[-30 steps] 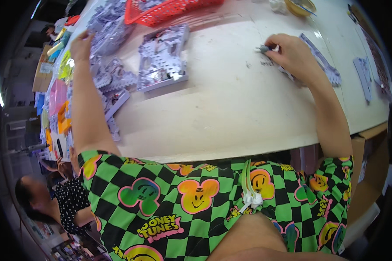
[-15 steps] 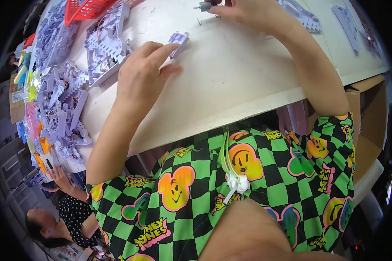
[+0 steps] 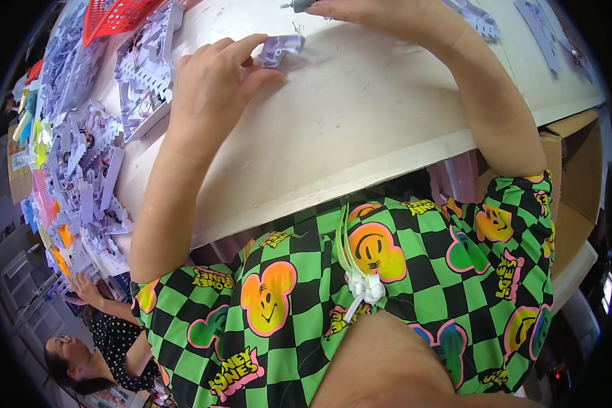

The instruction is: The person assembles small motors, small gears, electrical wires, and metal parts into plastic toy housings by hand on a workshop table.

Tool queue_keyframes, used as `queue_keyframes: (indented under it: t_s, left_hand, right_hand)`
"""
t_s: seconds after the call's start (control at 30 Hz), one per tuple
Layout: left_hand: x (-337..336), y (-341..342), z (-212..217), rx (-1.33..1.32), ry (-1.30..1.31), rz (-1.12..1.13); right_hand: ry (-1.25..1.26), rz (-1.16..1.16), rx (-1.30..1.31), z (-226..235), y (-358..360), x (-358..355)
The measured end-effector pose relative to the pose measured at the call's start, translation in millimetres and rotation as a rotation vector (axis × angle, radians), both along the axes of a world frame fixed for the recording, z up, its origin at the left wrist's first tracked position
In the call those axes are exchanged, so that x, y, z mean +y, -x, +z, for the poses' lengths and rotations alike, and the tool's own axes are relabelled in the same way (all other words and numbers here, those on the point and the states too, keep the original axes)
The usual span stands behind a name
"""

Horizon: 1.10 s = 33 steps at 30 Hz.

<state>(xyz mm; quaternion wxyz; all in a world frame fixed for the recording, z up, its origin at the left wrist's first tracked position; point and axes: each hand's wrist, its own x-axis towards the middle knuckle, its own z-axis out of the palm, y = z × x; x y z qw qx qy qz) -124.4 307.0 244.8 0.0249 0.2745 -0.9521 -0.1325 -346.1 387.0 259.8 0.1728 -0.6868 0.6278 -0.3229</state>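
A small pale purple plastic part (image 3: pixel 279 51), blurred by motion, is at the fingertips of my left hand (image 3: pixel 211 88). My index finger meets its left end, while the thumb stands a little apart below it. At the top edge of the view my right hand (image 3: pixel 381 10) grips a small grey motor (image 3: pixel 300 5) whose thin shaft points left. The fingertips of that hand are partly cut off by the frame. Thin metal bits (image 3: pixel 298 28) lie on the white table (image 3: pixel 360 109), just behind the plastic part.
To the left stands an open purple housing (image 3: pixel 143 81) with toothed pieces and wires. Heaps of similar parts (image 3: pixel 81 163) and a red basket (image 3: pixel 115 17) flank it. More purple pieces (image 3: pixel 540 37) lie at far right. A cardboard box (image 3: pixel 574 163) stands beside the table; a co-worker (image 3: pixel 109 340) sits at lower left.
My left hand has moved farther from me, and the plastic part has turned and shifted with it. My right hand has moved up and left with the motor. The whole view has shifted slightly.
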Motion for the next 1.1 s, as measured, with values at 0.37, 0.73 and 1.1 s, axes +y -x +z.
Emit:
queue_keyframes:
  t_s: [0.37, 0.73, 1.1]
  left_hand:
    - [-0.4, 1.5, -25.3, 0.37, -0.083, 0.032]
    - [0.5, 1.2, -26.1, 0.378, 0.041, -0.002]
    - [3.8, 3.1, -19.3, 0.351, 0.083, -0.006]
  right_hand:
    - [-0.014, 0.027, 0.007, 2.1, -3.8, 0.5]
    - [-0.089, 0.092, 0.047, -3.1, -15.4, 0.9]
    - [-0.155, 0.074, 0.242, 2.7, -24.3, -2.1]
